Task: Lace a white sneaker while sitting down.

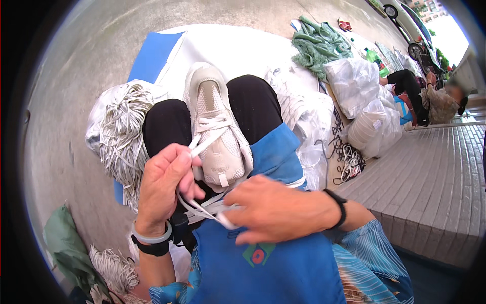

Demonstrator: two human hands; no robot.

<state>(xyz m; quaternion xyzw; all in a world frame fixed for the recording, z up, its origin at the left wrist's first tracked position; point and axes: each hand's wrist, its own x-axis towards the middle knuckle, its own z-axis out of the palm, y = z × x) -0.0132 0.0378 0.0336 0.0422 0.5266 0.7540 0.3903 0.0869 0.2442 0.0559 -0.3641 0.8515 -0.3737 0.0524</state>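
A beige mesh sneaker (218, 147) is held between my knees, its opening away from me and its front end toward me. White laces cross over its tongue. My left hand (169, 175) is closed beside the sneaker, pinching a flat white shoelace (208, 143) that runs from the sneaker. Over my lap, my right hand (276, 209) is closed on the white lace near its fingertips, somewhat blurred by motion. Loose lace loops hang between the two hands, in front of the blue apron (273, 268).
A large bundle of white laces (126, 126) lies left of my knees, with another bundle (114, 268) lower left. Stuffed clear plastic bags (354, 83), dark cords (349, 162) and a green cloth (319, 45) lie right. Another person (440, 104) sits far right near a tiled ledge (430, 187).
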